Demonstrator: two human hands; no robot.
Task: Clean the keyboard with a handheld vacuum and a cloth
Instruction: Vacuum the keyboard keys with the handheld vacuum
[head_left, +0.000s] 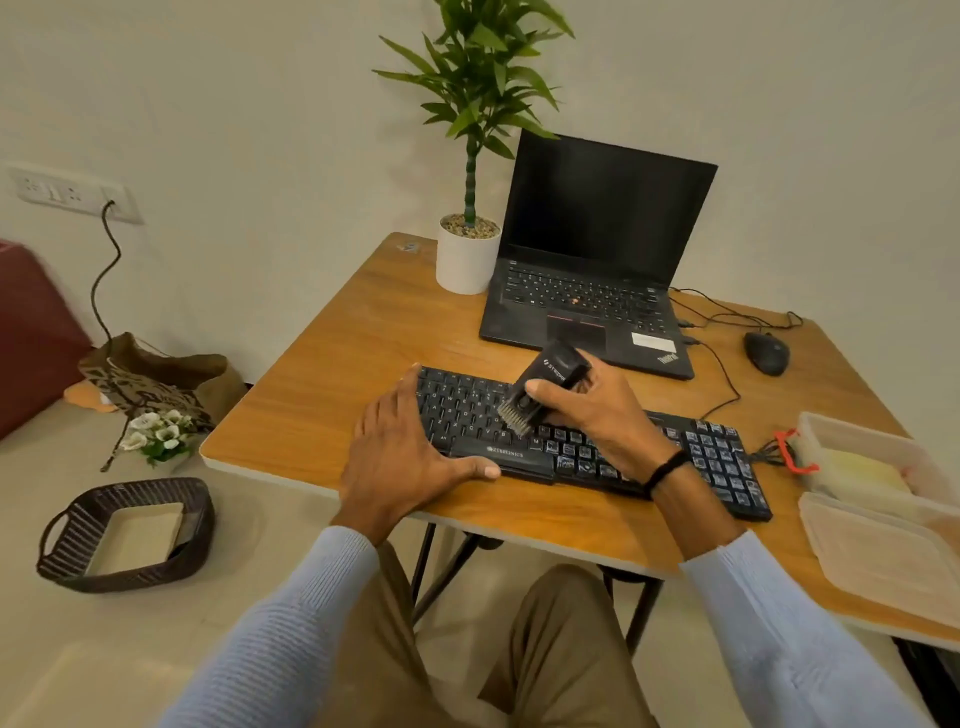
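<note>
Keyboard (571, 453) beneath flat left hand (400, 457)

An open laptop (597, 270) stands beside a potted plant (467, 254), a mouse (766, 353) near it. A basket (124, 535) sits on the floor (47, 467).

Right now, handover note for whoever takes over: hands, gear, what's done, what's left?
Left hand: flat on the left end of the keyboard, steadying it.
Right hand: grips the vacuum, brush on the middle keys.
The keyboard lies on the table.
Done: vacuuming started; extent unclear.
Left: finish vacuuming, then wipe. No cloth clearly seen; something yellow lies in the box at right.
</note>
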